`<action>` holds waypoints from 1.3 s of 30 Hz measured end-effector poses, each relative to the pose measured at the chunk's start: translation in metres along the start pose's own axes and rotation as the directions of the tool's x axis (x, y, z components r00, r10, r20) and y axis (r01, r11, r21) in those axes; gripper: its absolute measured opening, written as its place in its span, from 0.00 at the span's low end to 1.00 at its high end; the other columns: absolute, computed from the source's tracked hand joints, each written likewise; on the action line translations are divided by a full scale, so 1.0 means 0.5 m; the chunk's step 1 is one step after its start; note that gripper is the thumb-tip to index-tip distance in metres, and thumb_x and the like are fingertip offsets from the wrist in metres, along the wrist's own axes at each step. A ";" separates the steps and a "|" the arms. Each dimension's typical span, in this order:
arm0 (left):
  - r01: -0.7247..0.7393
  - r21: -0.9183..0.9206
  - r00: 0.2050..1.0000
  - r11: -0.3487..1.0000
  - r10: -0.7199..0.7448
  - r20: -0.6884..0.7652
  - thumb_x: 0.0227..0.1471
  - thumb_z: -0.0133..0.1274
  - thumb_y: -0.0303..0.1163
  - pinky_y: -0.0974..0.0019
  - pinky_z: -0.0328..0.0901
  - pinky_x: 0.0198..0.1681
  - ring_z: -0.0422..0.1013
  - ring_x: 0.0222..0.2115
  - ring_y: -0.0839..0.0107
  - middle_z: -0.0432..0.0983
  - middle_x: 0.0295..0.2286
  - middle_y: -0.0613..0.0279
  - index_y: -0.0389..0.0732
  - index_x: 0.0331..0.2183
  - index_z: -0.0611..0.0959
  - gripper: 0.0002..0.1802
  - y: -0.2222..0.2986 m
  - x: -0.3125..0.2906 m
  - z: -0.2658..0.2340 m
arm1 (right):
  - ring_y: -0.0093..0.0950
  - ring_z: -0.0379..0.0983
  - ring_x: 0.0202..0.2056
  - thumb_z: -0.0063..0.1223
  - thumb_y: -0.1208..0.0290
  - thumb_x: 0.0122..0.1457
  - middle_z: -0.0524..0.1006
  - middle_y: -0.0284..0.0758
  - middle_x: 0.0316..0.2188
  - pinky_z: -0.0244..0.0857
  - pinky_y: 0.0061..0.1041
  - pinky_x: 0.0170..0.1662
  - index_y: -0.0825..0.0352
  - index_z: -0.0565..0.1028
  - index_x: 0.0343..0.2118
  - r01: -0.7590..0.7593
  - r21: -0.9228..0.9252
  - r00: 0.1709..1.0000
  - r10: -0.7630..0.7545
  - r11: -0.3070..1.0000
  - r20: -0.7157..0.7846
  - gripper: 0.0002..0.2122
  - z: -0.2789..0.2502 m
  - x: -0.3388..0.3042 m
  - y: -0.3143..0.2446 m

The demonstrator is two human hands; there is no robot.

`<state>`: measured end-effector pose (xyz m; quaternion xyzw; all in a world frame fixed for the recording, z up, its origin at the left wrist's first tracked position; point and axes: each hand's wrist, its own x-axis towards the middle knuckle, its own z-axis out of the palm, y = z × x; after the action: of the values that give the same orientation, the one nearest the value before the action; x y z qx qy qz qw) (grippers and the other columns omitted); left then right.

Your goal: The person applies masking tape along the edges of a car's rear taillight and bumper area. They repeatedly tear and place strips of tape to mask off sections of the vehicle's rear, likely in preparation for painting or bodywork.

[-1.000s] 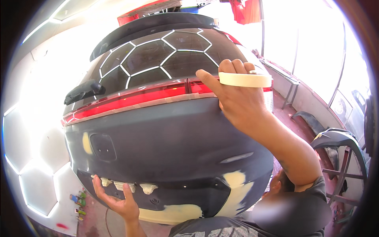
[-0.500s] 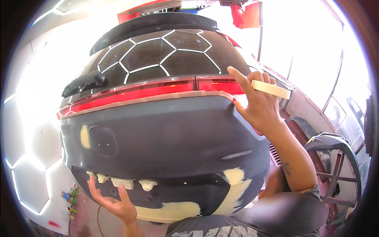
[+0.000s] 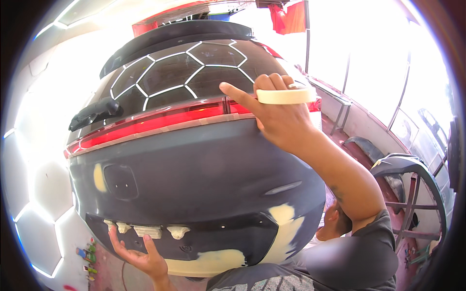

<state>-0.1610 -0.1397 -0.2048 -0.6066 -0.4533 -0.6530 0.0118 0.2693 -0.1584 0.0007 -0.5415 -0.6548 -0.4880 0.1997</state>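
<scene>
1. Two bare hands are at work on the grey rear tailgate [image 3: 213, 165] of a car.
2. The right hand [image 3: 281, 114], raised highest, has its fingers curled around a roll of cream masking tape [image 3: 286, 97], while one finger stretches out to the left.
3. Leading left from beneath that hand, a tape strip [image 3: 184, 124] follows the lower edge of the red light bar [image 3: 170, 116].
4. The left hand [image 3: 141, 257], low and to the left, is open, its fingers spread upward by several cream-covered fittings [image 3: 147, 232]; whether a fingertip touches them cannot be told.
5. Above and left of the right hand are the dark rear window [image 3: 170, 77] and a wiper arm [image 3: 97, 114].
6. Below the right hand, a pale filler patch [image 3: 286, 230] marks the tailgate's corner.
7. Below the right forearm, a co-worker's head [image 3: 343, 220] is partly hidden.
8. To the right of the right hand stands a dark curved car panel [image 3: 403, 164].
</scene>
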 end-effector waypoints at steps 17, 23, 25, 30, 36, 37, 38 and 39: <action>-0.061 -0.050 0.998 0.997 0.062 0.013 0.62 0.64 0.32 0.42 0.47 0.75 0.60 0.73 0.56 0.65 0.72 0.52 0.41 0.76 0.62 0.47 0.038 0.014 0.011 | 0.59 0.67 0.69 0.87 0.54 0.44 0.75 0.56 0.61 0.62 0.56 0.71 0.40 0.60 0.79 -0.479 0.343 0.877 0.432 0.808 0.208 0.58 -0.006 0.003 0.061; -0.058 -0.019 0.998 0.998 0.058 0.007 0.62 0.65 0.33 0.42 0.48 0.75 0.60 0.73 0.55 0.66 0.72 0.52 0.41 0.76 0.63 0.47 0.031 0.007 -0.011 | 0.57 0.67 0.69 0.84 0.39 0.46 0.75 0.57 0.62 0.63 0.57 0.69 0.48 0.62 0.79 -0.617 0.209 0.787 0.584 0.759 0.199 0.58 0.017 -0.085 0.068; -0.026 0.004 0.999 1.000 0.026 0.021 0.61 0.65 0.33 0.42 0.48 0.75 0.61 0.73 0.55 0.66 0.72 0.52 0.41 0.76 0.63 0.47 0.025 0.004 -0.024 | 0.56 0.68 0.68 0.83 0.39 0.47 0.76 0.56 0.61 0.63 0.57 0.68 0.48 0.62 0.79 -0.657 0.208 0.753 0.618 0.725 0.227 0.57 0.009 -0.107 0.072; -0.031 -0.015 0.997 0.999 0.032 0.068 0.59 0.65 0.32 0.42 0.47 0.75 0.60 0.73 0.55 0.66 0.72 0.52 0.39 0.76 0.62 0.49 0.039 -0.005 -0.020 | 0.52 0.73 0.63 0.80 0.48 0.55 0.77 0.52 0.60 0.67 0.55 0.62 0.48 0.63 0.78 -0.618 0.265 0.778 0.624 0.740 0.070 0.49 0.006 -0.134 0.044; -0.120 -0.081 0.989 0.990 0.126 0.080 0.60 0.65 0.33 0.45 0.48 0.74 0.61 0.72 0.57 0.67 0.71 0.51 0.39 0.75 0.63 0.48 0.074 0.001 0.007 | 0.42 0.74 0.48 0.79 0.58 0.55 0.75 0.40 0.45 0.70 0.49 0.49 0.47 0.68 0.76 -0.471 0.236 0.867 0.495 0.850 -0.054 0.44 0.016 -0.133 0.027; -0.136 -0.092 0.987 0.986 0.143 0.075 0.61 0.65 0.33 0.47 0.49 0.74 0.61 0.71 0.59 0.68 0.71 0.51 0.39 0.75 0.63 0.47 0.075 0.000 0.010 | 0.41 0.74 0.48 0.79 0.58 0.55 0.75 0.39 0.45 0.70 0.48 0.49 0.47 0.68 0.76 -0.457 0.219 0.874 0.481 0.862 -0.067 0.44 0.009 -0.135 0.024; -0.138 -0.095 0.985 0.986 0.147 0.089 0.61 0.65 0.33 0.47 0.49 0.74 0.62 0.71 0.59 0.68 0.71 0.51 0.39 0.75 0.63 0.47 0.078 0.000 0.013 | 0.41 0.74 0.49 0.79 0.59 0.54 0.76 0.39 0.45 0.70 0.47 0.49 0.46 0.68 0.76 -0.443 0.200 0.881 0.466 0.874 -0.080 0.45 0.001 -0.136 0.021; -0.139 -0.096 0.983 0.986 0.149 0.106 0.61 0.65 0.33 0.47 0.49 0.74 0.62 0.71 0.59 0.68 0.71 0.51 0.39 0.75 0.63 0.48 0.082 -0.002 0.015 | 0.39 0.73 0.51 0.79 0.63 0.51 0.74 0.37 0.46 0.70 0.44 0.50 0.44 0.69 0.76 -0.456 0.171 0.883 0.468 0.874 -0.039 0.47 -0.006 -0.134 0.016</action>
<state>-0.1317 -0.1597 -0.1830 -0.6737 -0.3790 -0.6344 0.0064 0.2983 -0.1961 -0.0475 -0.6450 -0.5344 -0.3942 0.3780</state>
